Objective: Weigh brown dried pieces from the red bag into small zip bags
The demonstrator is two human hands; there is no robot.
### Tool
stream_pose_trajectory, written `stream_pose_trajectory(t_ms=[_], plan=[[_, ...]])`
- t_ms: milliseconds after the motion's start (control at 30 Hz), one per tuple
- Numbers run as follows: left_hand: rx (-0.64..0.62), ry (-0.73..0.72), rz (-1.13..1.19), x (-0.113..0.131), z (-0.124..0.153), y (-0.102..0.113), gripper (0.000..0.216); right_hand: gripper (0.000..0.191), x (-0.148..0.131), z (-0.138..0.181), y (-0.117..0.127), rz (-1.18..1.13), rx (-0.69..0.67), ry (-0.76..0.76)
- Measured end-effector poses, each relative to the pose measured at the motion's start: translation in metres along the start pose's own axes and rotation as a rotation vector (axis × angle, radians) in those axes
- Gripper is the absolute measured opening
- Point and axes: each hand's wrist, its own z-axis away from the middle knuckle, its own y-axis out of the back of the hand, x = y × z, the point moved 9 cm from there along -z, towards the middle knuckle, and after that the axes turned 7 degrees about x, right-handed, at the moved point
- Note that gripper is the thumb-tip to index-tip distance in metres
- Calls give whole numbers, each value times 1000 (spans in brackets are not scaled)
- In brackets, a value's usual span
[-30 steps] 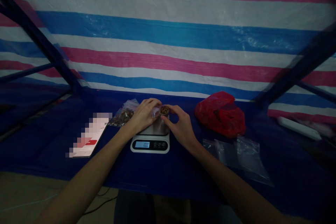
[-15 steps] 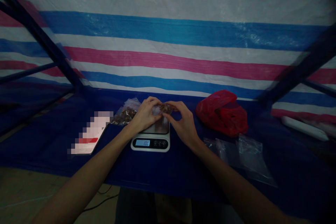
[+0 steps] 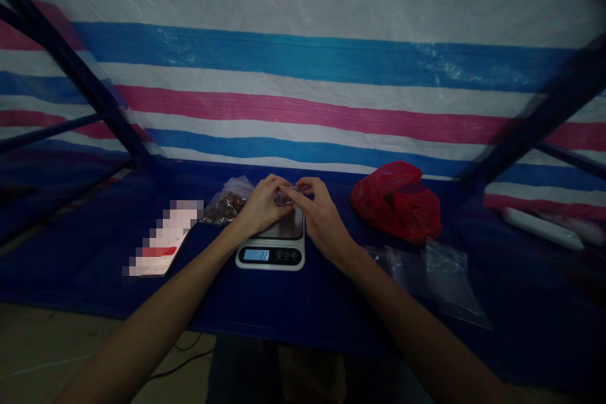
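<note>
A small clear plastic bag (image 3: 285,196) with brown pieces in it is pinched between both my hands, above the platform of a white digital scale (image 3: 271,249). My left hand (image 3: 258,207) grips the bag's left side with bent fingers. From the right, my right hand (image 3: 319,218) closes its fingertips on the top of the bag. The scale's lit display (image 3: 256,255) faces me. Most of the bag is hidden behind my fingers.
A clear bag of brown pieces (image 3: 225,205) lies left of the scale. A red plastic bag (image 3: 398,202) sits to the right, with empty clear bags (image 3: 435,274) in front of it. A blurred flat card (image 3: 163,238) lies at the left on the blue cloth (image 3: 95,252).
Both hands have drawn closer together over the bag, and its brown contents are now covered by my fingers. The reading on the scale's display has changed.
</note>
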Motion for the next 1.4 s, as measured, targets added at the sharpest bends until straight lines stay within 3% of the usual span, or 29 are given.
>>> stream_pose_trajectory(t_ms=[167, 300, 400, 567, 633, 733, 800, 933, 1100, 1167, 1233, 1300, 1400], plan=[[-14, 26, 64, 4, -1, 1, 32, 49, -17, -5, -4, 157, -124, 132], [-4, 34, 88, 7, -1, 2, 28, 53, -16, -6, 1, 112, -91, 108], [18, 57, 118, 8, -2, 4, 22, 55, -6, -4, 13, 10, 49, -9], [78, 84, 251, 2, -8, 12, 11, 47, 25, 3, 37, -25, 307, -354], [154, 179, 352, -14, -10, 21, 15, 46, 35, 3, 45, -6, 364, -424], [240, 387, 692, -41, -10, 28, 31, 44, 53, -3, 57, -9, 394, -492], [233, 476, 916, -47, -9, 27, 39, 43, 64, -7, 63, -37, 382, -538], [69, 598, 1087, -39, -5, 15, 40, 36, 70, -2, 71, -70, 243, -558], [60, 616, 1095, -21, -10, 4, 38, 18, 53, 50, 50, 318, -302, -389], [69, 631, 994, -15, -15, -2, 40, 17, 54, 66, 48, 404, -394, -367], [48, 607, 878, -4, -20, -10, 41, 27, 55, 64, 54, 334, -327, -383], [15, 521, 809, 15, -26, -19, 41, 39, 57, 50, 64, 135, -157, -433], [-43, 383, 806, 44, -29, -35, 41, 34, 65, 26, 66, -261, 38, -542]])
